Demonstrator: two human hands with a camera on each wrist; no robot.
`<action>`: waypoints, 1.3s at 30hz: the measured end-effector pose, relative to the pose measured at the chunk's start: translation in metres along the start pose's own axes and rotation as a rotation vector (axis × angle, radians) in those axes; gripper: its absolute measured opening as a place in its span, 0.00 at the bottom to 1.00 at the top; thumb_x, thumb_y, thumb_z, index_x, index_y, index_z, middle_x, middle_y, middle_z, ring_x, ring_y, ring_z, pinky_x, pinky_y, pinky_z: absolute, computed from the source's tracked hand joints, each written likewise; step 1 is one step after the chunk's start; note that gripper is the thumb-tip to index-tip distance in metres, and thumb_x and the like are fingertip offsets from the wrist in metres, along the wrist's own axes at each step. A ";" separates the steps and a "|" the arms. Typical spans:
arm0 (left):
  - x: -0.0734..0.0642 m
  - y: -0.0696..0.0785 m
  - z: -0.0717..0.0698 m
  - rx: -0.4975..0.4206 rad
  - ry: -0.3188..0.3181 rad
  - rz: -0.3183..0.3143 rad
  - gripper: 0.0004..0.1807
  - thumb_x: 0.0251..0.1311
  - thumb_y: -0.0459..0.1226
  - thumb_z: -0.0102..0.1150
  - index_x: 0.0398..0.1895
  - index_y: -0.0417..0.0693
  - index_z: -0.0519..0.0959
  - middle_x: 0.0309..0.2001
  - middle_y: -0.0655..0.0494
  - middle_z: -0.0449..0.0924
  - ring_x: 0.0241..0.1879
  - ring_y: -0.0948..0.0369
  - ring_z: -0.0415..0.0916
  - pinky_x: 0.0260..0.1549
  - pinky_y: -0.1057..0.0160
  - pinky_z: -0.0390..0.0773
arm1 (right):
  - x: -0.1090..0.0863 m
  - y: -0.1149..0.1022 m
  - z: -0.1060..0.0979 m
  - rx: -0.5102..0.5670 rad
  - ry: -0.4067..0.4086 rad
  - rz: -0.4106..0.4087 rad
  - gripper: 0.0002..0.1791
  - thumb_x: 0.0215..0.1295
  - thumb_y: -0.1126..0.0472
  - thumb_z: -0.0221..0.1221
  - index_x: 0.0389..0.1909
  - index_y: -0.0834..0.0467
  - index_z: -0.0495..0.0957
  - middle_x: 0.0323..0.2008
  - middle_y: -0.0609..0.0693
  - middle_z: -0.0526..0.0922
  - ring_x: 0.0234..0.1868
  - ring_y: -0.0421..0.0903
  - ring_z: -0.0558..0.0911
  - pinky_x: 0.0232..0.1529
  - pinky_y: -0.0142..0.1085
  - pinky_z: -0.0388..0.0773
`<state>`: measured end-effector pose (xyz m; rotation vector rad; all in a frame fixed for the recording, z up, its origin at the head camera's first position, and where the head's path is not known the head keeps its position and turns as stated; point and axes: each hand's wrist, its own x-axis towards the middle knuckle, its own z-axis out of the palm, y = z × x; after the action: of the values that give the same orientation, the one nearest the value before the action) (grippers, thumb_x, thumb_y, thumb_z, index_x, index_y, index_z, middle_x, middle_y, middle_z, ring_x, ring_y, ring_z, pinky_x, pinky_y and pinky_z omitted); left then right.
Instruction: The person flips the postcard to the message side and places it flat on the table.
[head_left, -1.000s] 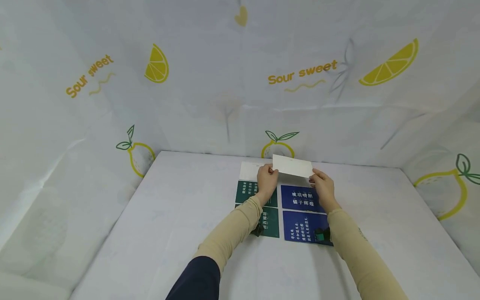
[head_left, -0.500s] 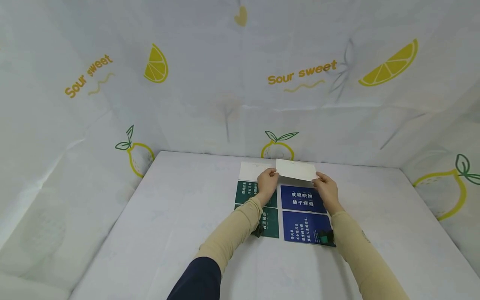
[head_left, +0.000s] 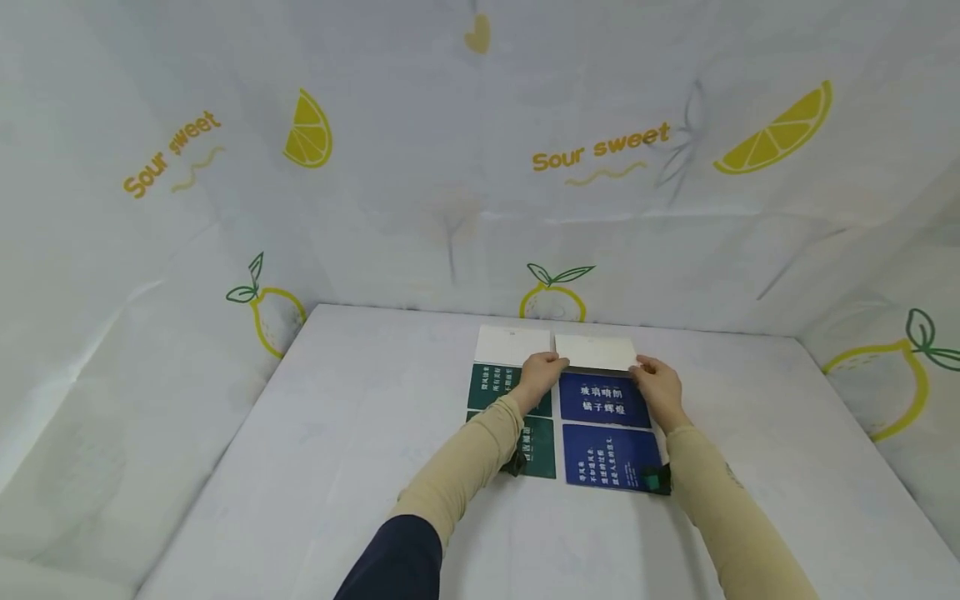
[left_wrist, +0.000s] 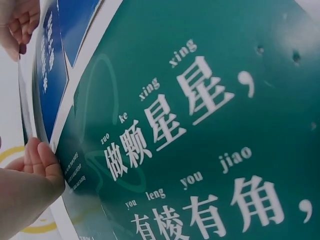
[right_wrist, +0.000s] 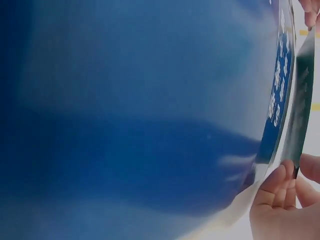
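Both hands hold a white-backed card (head_left: 596,352) by its two ends at the far side of the table. My left hand (head_left: 542,372) pinches its near left corner; my right hand (head_left: 660,390) pinches the right end. In the right wrist view, the underside of this card (right_wrist: 302,95) looks dark green. Just nearer lies a blue card (head_left: 600,400) with white Chinese writing, and a second blue card (head_left: 611,454) below it. Two green cards, one far (head_left: 487,386) and one near (head_left: 542,446), lie partly hidden under my left forearm.
Another white-faced card (head_left: 512,343) lies at the far left of the group, beside the held one. A narrow white gap separates the green and blue columns. The white table (head_left: 360,433) ends at a lemon-printed cloth wall (head_left: 420,242) close behind the cards.
Both hands have brought the white-backed card down and slightly right, until it lies low in line with the other white card. The green and blue cards have stayed in place.
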<state>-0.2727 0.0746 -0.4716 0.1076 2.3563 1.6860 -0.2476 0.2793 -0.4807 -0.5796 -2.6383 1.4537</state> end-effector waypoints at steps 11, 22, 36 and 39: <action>0.005 0.000 0.001 0.060 -0.029 0.040 0.23 0.67 0.43 0.46 0.12 0.53 0.58 0.12 0.61 0.53 0.16 0.63 0.49 0.19 0.67 0.55 | 0.005 0.004 -0.004 -0.027 -0.094 0.009 0.30 0.70 0.53 0.44 0.67 0.66 0.59 0.57 0.67 0.70 0.50 0.53 0.76 0.49 0.38 0.75; 0.006 -0.002 0.005 0.079 -0.028 0.026 0.23 0.67 0.45 0.46 0.13 0.53 0.57 0.13 0.60 0.52 0.16 0.64 0.50 0.20 0.67 0.54 | 0.004 0.003 -0.004 -0.149 -0.129 -0.011 0.31 0.69 0.55 0.45 0.68 0.67 0.56 0.56 0.70 0.69 0.51 0.59 0.74 0.52 0.49 0.72; 0.000 0.000 0.001 0.097 -0.080 0.017 0.19 0.66 0.45 0.47 0.48 0.40 0.78 0.50 0.49 0.79 0.41 0.58 0.75 0.46 0.60 0.74 | -0.001 0.001 -0.004 -0.192 -0.146 -0.025 0.33 0.68 0.55 0.44 0.69 0.68 0.51 0.60 0.73 0.64 0.59 0.65 0.68 0.60 0.56 0.65; -0.002 0.000 -0.002 0.069 -0.106 0.016 0.26 0.67 0.46 0.46 0.63 0.42 0.68 0.64 0.48 0.69 0.61 0.51 0.69 0.58 0.53 0.70 | -0.002 0.001 -0.005 -0.169 -0.146 -0.037 0.34 0.68 0.55 0.45 0.69 0.69 0.51 0.59 0.72 0.65 0.57 0.64 0.70 0.59 0.55 0.66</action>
<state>-0.2715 0.0727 -0.4707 0.2230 2.3415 1.5662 -0.2443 0.2833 -0.4785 -0.4509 -2.8892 1.3196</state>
